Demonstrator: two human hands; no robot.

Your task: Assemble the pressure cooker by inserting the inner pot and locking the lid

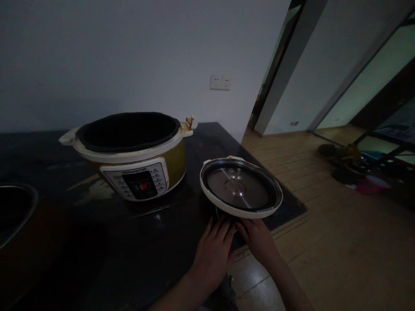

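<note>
Okay, through the head view I see a round, white-rimmed lid with a shiny metal inner face, metal side up, over the right end of a glossy black counter. What supports it underneath, I can't make out. The bare left hand is palm down at the lid's near side, fingers long and slightly parted, their tips reaching towards the dark space under the rim. The bare right hand is just beside it, fingers bent; some tips are hidden below the rim, so I can't tell whether they pinch anything. With 2 hands bunched on 1 side, I judge the lid could tip or slide, so I'd favour light, even pressure and a wider spacing between them.

As for containers, a squat green-and-white electric cooker stands uncovered to the left. Its round black inner pot is too dark inside for me to tell what it holds. At far left, 1 round pot with a bright metal rim is cut off by the frame, its inside equally murky.
</note>
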